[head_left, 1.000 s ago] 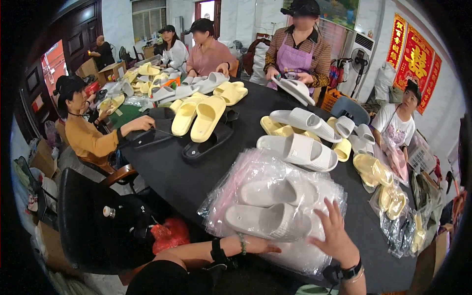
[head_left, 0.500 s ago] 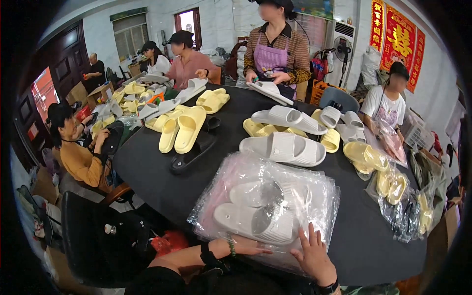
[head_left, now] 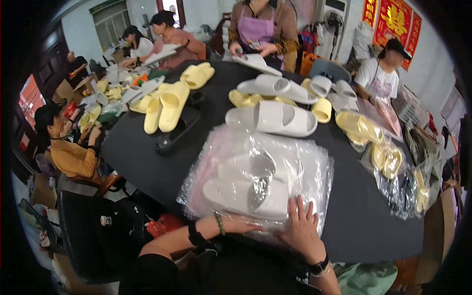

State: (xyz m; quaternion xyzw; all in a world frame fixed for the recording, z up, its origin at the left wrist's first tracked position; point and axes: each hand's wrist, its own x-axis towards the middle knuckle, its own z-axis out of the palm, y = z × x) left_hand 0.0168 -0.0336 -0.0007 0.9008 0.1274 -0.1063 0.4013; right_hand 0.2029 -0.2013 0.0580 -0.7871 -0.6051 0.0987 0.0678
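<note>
A pair of light grey slippers (head_left: 237, 192) lies inside a clear plastic bag (head_left: 310, 164), on top of a stack of similar bags at the table's near edge. My left hand (head_left: 242, 224) rests along the bag's near edge with its fingers stretched out, the tips partly hidden by the film. My right hand (head_left: 301, 227) lies spread on the bag's near right part, its fingertips by the end of the nearer slipper. Neither hand grips anything. Just beyond the stack sits a loose grey slipper (head_left: 246, 117).
On the dark table (head_left: 132, 147), yellow slippers (head_left: 172, 105) and a black slipper (head_left: 179, 130) lie to the left. Bagged yellow slippers (head_left: 386, 160) line the right edge. Several people work around it, one with a grey slipper (head_left: 258, 64). A black chair (head_left: 81, 221) stands near left.
The view has tilted down and shifted slightly, so the scene sits higher and further left. My right hand has moved closer to the slippers and my left hand, its fingers less spread.
</note>
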